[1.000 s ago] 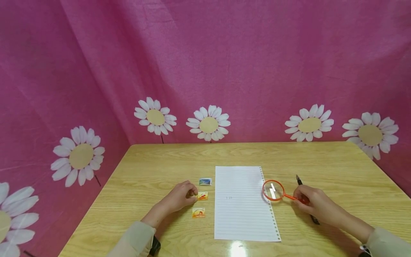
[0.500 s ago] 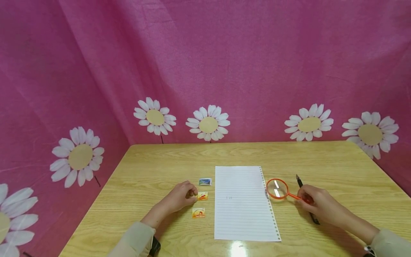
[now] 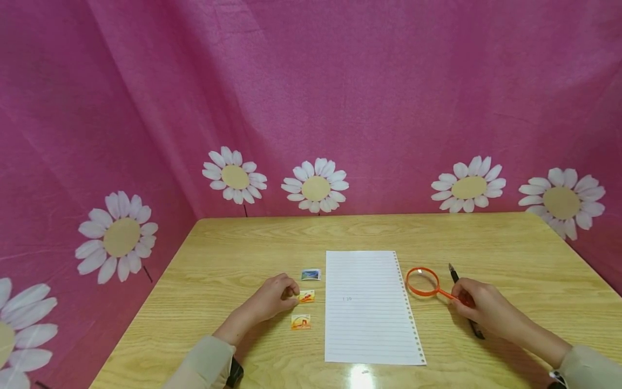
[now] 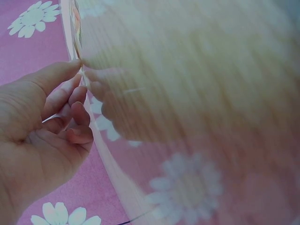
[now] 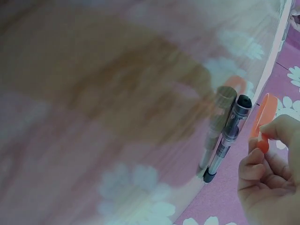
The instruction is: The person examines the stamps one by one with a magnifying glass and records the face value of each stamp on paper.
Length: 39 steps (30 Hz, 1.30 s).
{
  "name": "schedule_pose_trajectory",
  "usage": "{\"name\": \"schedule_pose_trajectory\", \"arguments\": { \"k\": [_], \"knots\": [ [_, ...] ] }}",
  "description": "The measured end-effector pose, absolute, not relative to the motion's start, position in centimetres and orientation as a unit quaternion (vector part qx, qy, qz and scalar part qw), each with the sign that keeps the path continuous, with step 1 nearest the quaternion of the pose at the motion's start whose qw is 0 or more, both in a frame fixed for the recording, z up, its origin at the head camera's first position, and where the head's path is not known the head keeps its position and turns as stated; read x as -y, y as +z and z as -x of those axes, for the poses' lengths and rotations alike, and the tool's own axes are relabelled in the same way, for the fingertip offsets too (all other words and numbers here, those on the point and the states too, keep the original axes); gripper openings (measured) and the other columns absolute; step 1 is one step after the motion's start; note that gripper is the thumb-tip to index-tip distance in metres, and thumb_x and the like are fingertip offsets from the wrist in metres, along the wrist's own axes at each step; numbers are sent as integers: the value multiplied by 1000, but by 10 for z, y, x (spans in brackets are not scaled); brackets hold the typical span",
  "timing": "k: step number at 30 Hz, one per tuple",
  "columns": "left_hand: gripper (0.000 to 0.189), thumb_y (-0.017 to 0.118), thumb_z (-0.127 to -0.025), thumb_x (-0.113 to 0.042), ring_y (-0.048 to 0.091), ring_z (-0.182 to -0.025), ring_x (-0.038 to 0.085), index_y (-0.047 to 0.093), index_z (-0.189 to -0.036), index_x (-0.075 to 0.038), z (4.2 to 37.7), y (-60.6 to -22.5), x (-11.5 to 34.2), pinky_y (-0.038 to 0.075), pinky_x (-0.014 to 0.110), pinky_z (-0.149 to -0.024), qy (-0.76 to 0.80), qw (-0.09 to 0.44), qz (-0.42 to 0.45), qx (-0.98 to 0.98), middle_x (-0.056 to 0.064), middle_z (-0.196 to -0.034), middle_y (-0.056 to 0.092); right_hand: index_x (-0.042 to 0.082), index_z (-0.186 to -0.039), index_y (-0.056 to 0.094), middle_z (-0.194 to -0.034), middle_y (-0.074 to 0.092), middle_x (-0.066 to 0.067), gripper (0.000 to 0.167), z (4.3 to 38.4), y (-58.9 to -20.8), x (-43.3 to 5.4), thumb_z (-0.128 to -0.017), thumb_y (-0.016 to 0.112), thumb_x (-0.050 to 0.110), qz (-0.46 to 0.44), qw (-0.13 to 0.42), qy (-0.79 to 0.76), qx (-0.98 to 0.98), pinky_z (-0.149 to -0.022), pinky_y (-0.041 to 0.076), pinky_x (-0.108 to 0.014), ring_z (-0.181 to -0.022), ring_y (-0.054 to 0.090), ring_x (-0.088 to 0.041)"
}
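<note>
At the lower right of the head view, my right hand (image 3: 481,307) pinches a round orange plastic magnifying glass (image 3: 438,290) by its handle, near a clear-barrelled black pen (image 5: 227,139). At lower centre, my left hand (image 3: 272,298) touches a small rectangular yellow-and-red paper stamp (image 3: 307,296); whether its fingers pinch it I cannot tell.

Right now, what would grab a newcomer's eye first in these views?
Probably the bright pink curtain behind the table, printed with big white daisies. Next, the orange magnifying glass stands out just right of the lined paper, its handle in the right hand. Left of the paper, three small colourful stamps form a rough column, the left hand at the left edge of the middle stamp.
</note>
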State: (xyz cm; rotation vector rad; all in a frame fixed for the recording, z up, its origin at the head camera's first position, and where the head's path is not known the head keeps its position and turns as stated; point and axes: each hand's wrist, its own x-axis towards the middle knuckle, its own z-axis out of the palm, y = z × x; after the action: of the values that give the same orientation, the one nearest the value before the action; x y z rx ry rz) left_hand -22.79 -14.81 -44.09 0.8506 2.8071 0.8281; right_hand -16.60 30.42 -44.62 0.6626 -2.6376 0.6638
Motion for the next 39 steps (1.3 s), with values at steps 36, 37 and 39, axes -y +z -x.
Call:
{"name": "schedule_pose_trajectory", "arguments": {
  "k": [36,37,39],
  "knots": [
    [11,71,-87,-6,47,-80,12,63,-93,-5,226,-440,150,43,22,-72,276,38,-288,-916,4,-86,54,10,-72,54,-62,50,6,22,163,-440,-295,-81,73,10,-128,51,223,965,-50,33,-19,-54,36,3],
    [11,72,-87,-6,47,-80,12,63,-93,-4,226,-440,150,43,22,-72,276,38,-288,-916,4,-86,54,11,-71,53,-61,50,6,23,163,-440,-294,-82,73,11,-125,43,223,966,-49,33,-19,-53,35,2],
    [11,71,-87,-6,47,-80,12,63,-93,-4,227,-440,151,43,23,-72,275,39,-288,-916,4,-86,54,11,-70,53,-61,48,6,24,162,-440,-292,-82,73,13,-124,32,223,966,-48,31,-19,-52,34,1]
  ]
}}
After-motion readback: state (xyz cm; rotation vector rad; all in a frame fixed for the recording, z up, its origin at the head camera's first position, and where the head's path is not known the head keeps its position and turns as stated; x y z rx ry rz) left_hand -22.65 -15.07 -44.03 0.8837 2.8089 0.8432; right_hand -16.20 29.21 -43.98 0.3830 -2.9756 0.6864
